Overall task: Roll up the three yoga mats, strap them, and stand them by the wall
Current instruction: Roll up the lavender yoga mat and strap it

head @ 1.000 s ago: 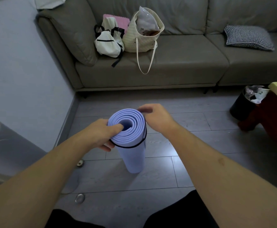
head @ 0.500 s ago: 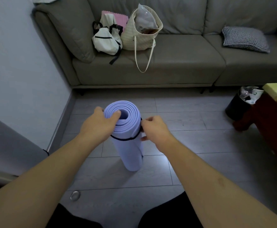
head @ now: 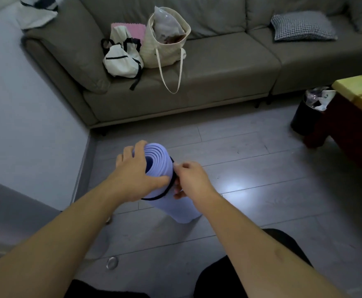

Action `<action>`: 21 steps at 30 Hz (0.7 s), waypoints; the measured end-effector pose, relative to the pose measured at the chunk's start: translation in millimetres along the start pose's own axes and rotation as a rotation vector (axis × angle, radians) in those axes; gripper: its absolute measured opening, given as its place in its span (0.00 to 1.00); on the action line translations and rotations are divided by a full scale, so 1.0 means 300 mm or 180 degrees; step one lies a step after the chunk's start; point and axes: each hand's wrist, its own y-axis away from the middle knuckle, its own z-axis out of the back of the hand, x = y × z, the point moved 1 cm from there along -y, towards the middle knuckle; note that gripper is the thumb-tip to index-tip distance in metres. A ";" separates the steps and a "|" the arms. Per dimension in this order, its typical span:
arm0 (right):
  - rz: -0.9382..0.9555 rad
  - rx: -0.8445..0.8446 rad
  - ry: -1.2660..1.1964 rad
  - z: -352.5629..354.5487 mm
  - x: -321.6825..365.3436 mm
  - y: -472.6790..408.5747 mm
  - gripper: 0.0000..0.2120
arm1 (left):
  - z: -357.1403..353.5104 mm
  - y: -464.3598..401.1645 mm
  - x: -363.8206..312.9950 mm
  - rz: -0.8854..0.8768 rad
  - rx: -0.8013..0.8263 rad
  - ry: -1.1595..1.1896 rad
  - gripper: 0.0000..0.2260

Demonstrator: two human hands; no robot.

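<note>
We hold the rolled lavender yoga mat tilted on the grey floor before the sofa — our left hand wraps its top end, our right hand pinches the black strap looped around it.

One head-worn wide-angle view looks forward and steeply down from above the person's own forearms, close over the hands and the mat on the floor. It faces a sofa across the room, with a wall at left and a table cut off at right.
</note>
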 end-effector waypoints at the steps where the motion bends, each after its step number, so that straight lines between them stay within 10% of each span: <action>1: 0.0068 0.0073 0.0105 -0.007 0.000 0.003 0.13 | 0.006 0.002 0.008 0.0016 0.0041 -0.0069 0.50; 21: -0.0292 -0.0352 0.0091 0.039 -0.215 -0.164 0.10 | 0.046 -0.107 -0.032 -0.0735 0.0060 -0.0349 0.50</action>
